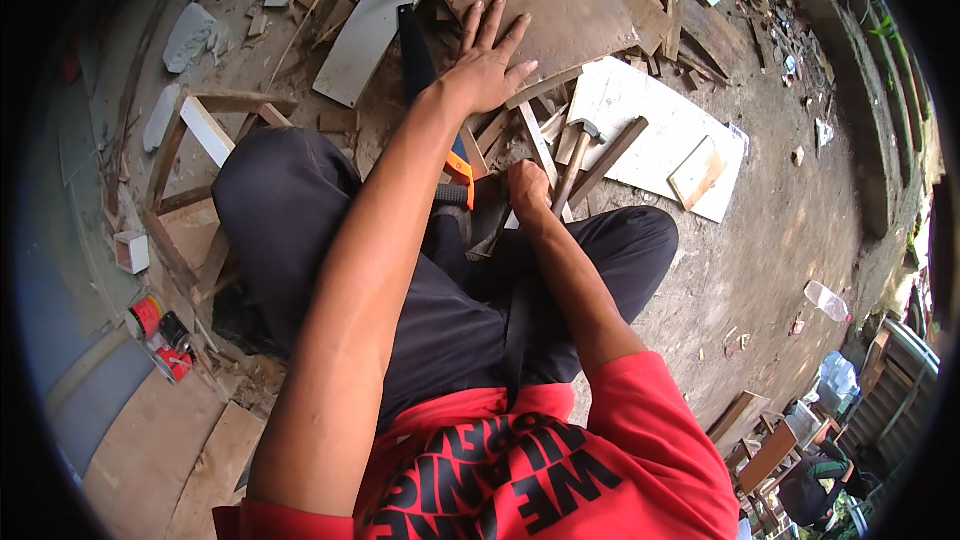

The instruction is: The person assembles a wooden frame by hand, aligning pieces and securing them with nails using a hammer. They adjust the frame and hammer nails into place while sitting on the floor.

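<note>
My left hand (487,65) lies with spread fingers on the near left part of a large brown wooden board (560,5). Closer to me, between my knees, my right hand (527,185) is closed in a fist. What it grips, if anything, is hidden beneath the fingers. A handsaw with a dark blade (413,45) and an orange and black handle (458,180) lies partly under my left forearm. Just right of my right hand, a hammer (575,160) with a wooden handle rests among narrow wood strips (612,158).
A white panel (650,120) carries a small wood offcut (697,172) at right. Scrap boards (370,30) lie at far left, near a wooden frame (165,190). Red cans (160,340) stand at left. A plastic bottle (827,301) lies on the right floor. A person (815,485) is at lower right.
</note>
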Demonstrator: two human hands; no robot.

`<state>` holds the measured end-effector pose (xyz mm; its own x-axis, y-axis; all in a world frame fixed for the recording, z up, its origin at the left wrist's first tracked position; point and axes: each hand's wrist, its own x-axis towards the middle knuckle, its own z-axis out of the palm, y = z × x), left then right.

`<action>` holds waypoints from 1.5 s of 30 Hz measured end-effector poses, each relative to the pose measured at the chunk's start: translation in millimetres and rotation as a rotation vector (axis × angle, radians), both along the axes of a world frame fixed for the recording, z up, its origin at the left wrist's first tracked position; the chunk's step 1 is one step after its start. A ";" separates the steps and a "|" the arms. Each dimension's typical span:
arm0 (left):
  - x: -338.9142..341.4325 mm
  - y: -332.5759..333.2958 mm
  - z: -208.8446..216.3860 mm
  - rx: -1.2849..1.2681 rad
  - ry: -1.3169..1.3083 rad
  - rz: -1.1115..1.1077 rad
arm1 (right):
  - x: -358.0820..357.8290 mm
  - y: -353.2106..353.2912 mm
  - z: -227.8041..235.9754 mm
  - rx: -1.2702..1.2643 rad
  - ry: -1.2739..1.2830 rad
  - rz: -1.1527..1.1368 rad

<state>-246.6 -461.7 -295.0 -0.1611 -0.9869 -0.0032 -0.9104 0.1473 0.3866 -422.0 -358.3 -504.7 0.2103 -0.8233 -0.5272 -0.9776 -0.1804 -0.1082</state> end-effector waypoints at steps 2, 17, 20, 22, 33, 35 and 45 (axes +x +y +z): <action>2.0 0.6 -0.7 0.008 0.013 0.001 | 6.2 -2.1 3.1 0.001 0.030 -0.014; 2.0 -0.6 1.1 -0.005 0.050 -0.025 | 7.2 -15.4 20.4 0.030 0.096 0.086; 2.1 -0.7 2.2 0.006 0.067 -0.024 | 4.1 -18.0 14.0 0.009 0.089 0.084; 2.3 -0.8 0.1 -0.012 0.099 -0.035 | 0.2 -18.0 17.6 0.021 0.099 0.175; 4.9 0.1 -10.3 -0.064 0.126 -0.027 | -7.0 37.2 40.3 -0.030 -0.180 -0.027; 0.0 0.2 -6.4 -0.041 0.158 -0.039 | -14.4 23.1 30.4 -0.084 -0.142 -0.144; 0.0 -3.3 -9.8 -0.098 0.179 -0.049 | -4.6 -0.1 4.4 -0.038 0.026 -0.021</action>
<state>-246.6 -465.0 -304.8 -0.1982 -0.9721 0.1256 -0.8192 0.2347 0.5233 -426.6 -358.3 -500.2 0.1791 -0.8468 -0.5008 -0.9837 -0.1632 -0.0759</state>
